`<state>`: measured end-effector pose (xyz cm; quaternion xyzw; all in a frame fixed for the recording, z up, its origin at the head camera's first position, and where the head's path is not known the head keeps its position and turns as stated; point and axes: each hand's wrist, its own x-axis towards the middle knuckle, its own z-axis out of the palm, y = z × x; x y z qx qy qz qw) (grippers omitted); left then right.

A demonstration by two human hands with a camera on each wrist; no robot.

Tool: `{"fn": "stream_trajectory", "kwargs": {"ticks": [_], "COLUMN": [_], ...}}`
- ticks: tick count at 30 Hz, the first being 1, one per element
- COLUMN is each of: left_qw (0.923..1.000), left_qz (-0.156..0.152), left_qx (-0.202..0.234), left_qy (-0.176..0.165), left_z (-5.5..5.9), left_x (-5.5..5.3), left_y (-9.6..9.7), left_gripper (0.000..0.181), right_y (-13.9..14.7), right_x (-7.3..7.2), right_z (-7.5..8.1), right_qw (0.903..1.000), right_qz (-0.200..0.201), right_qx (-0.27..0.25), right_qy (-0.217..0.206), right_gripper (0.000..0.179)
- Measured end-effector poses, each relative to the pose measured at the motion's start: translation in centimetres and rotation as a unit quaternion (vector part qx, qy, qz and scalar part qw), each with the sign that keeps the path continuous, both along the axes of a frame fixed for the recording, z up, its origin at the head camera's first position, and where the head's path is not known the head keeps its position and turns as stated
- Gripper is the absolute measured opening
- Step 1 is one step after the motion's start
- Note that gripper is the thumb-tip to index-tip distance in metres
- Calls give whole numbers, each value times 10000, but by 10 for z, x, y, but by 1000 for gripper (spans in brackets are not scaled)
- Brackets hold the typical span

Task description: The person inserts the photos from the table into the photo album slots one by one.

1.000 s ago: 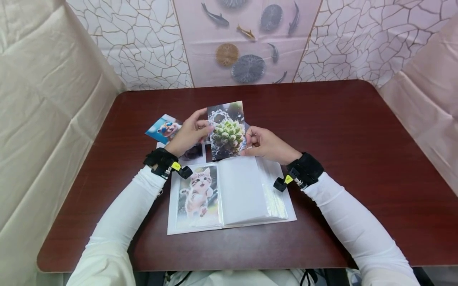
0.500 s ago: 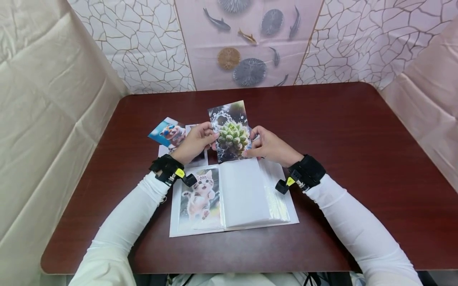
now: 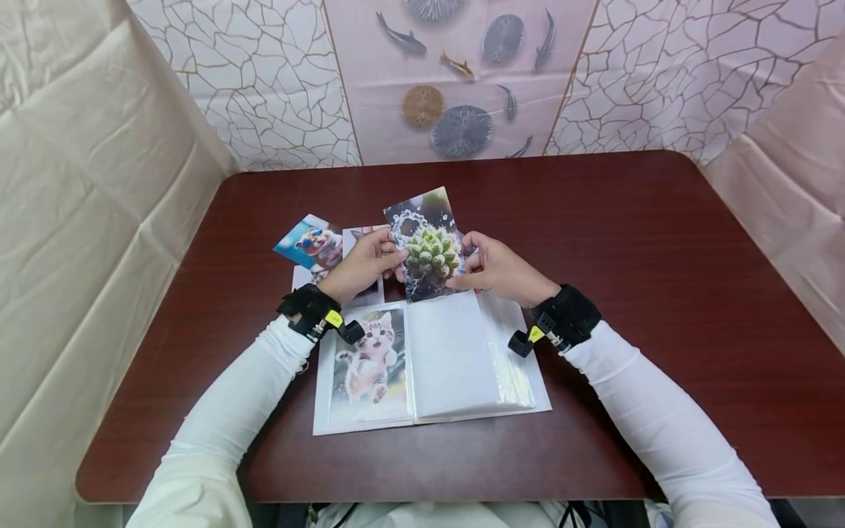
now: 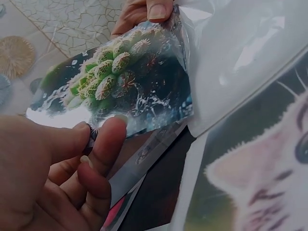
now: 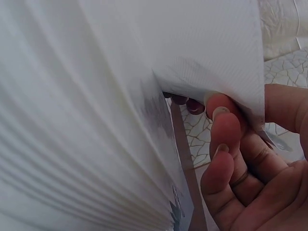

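Observation:
A photo of a green succulent (image 3: 428, 238) stands tilted just above the top edge of an open white photo album (image 3: 449, 359). My left hand (image 3: 359, 265) pinches its left edge between thumb and finger. On the right side, my right hand (image 3: 498, 270) pinches the photo's lower right part; in the right wrist view its fingers (image 5: 226, 130) hold a white page edge. The left wrist view has the photo's lower end against a clear plastic sleeve (image 4: 231, 62); whether it is inside is unclear. A kitten photo (image 3: 371, 367) fills the album's left page.
Several loose photos, one blue with an animal in sunglasses (image 3: 310, 246), lie behind the album's left side, partly under my left hand. The dark red table (image 3: 660, 293) extends around the album. Patterned cloth (image 3: 462, 88) hangs behind it.
The succulent photo has come slightly down and right toward the album page and tilts more to the left. My left hand has shifted down along its edge; both hands keep hold.

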<state>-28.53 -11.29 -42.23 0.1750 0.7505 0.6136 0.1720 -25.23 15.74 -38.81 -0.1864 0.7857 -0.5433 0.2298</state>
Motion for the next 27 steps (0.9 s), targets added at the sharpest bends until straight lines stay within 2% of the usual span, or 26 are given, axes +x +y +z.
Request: {"fn": "stream_trajectory", "kwargs": {"ticks": [5, 8, 10, 12, 15, 22, 27], "left_qw": [9997, 9995, 9998, 9998, 9995, 9979, 9975], "left_qz": [-22, 66, 122, 126, 108, 337, 427], "left_qx": [-252, -277, -115, 87, 281, 246, 303], "left_qy": [-30, -95, -123, -99, 9, 498, 475], "left_z": [-1, -2, -1, 0, 1, 1, 0], "left_x": [-2, -3, -4, -4, -4, -3, -3], "left_y": [-3, -5, -6, -6, -5, -2, 1], "left_gripper": [16, 45, 68, 81, 85, 80, 77], "right_y": [0, -1, -1, -1, -1, 0, 0], "right_x": [1, 0, 0, 0, 0, 0, 0], "right_z": [0, -1, -1, -1, -1, 2, 3], "right_qw": [10000, 10000, 10000, 9999, 9999, 9995, 9992], "right_qz": [25, 48, 53, 62, 101, 245, 244], "right_qx": [4, -28, -47, -67, -91, -191, -304], "right_qy": [42, 13, 24, 47, 75, 94, 99], "right_gripper": [47, 47, 46, 46, 44, 40, 39]}}
